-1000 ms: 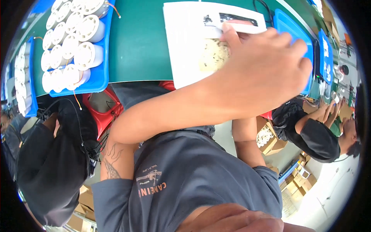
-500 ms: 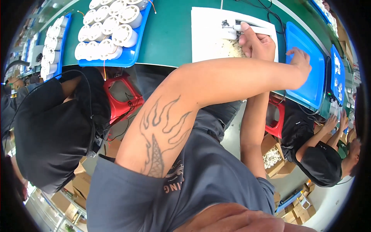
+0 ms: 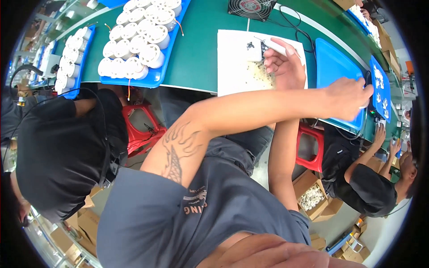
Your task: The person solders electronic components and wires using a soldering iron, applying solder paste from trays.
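Note:
My right hand [image 3: 281, 62] is closed around a slim white pen-like tool [image 3: 273, 43], its tip over a white sheet [image 3: 237, 71] on the green bench [image 3: 199, 49]. Small dark and pale bits lie on the sheet by the hand. My tattooed left arm crosses my body to the right. My left hand [image 3: 351, 96] lies with curled fingers at the right side of an empty blue tray [image 3: 333, 60]. Whether it holds anything is hidden.
Two blue trays [image 3: 154, 78] of several white round parts sit at upper left. A black fan [image 3: 250, 6] and cables lie at the bench's far side. Seated people in black flank me, left [image 3: 62, 147] and right [image 3: 371, 187]. Red stools [image 3: 140, 129] and cardboard boxes stand below.
My left hand has swung from over the white sheet to the right, onto the blue tray. My right hand with the tool has come into sight over the sheet.

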### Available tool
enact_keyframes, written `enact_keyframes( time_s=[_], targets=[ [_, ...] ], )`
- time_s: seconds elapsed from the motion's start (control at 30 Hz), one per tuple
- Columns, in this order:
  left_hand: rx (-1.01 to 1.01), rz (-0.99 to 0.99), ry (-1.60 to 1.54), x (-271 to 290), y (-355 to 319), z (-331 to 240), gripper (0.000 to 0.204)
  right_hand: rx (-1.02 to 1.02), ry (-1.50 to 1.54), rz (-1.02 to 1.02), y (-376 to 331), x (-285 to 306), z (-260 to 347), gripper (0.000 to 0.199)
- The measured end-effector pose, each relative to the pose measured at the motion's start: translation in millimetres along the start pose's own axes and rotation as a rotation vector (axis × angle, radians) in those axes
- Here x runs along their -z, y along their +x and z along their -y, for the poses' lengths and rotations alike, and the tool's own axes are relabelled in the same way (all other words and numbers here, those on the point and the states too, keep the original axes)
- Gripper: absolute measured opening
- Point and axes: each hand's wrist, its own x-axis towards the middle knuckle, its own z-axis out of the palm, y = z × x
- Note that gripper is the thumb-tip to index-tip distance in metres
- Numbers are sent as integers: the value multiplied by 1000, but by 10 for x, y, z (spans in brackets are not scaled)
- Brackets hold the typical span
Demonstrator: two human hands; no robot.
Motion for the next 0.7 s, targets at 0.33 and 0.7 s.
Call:
enact_keyframes(
  time_s=[0.33,0.7],
  targets=[
    [264,-858,-1068,2037,-1541,660,34,213,-187,-101,-64,-260,-52,33],
    [418,-1337,-935,1894,-1508,911,40,249,-420,-100,-19,-945,-298,30]
  ],
)
